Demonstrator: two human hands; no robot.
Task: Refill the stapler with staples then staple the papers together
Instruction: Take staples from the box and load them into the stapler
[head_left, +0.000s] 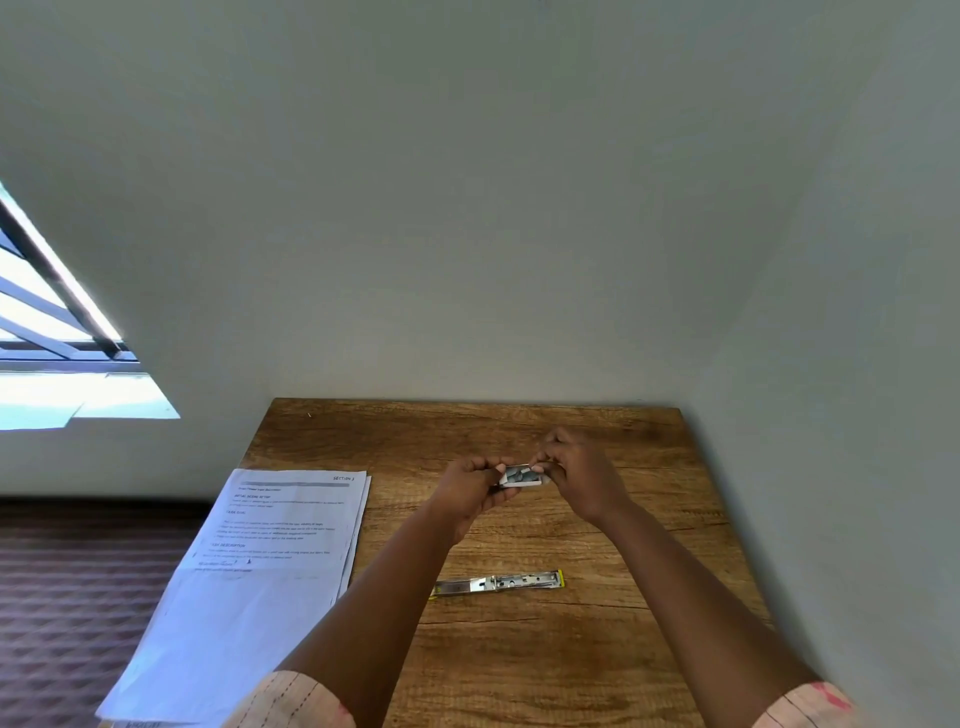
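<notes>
A small white box of staples (521, 477) is held above the middle of the wooden table (519, 649), its tray slid open with grey staple strips showing. My left hand (475, 488) grips the box's left end. My right hand (576, 470) pinches at the box's right end with thumb and fingertips. The stapler (498, 583) lies opened flat on the table nearer to me, a long metal bar with a yellow tip at its right end. A stack of printed papers (260, 571) lies at the table's left edge, hanging over it.
The table stands in a corner, with grey walls (519, 260) behind and on the right. A patterned dark carpet (78, 597) lies to the left below the table. A bright window (52, 338) is at the far left.
</notes>
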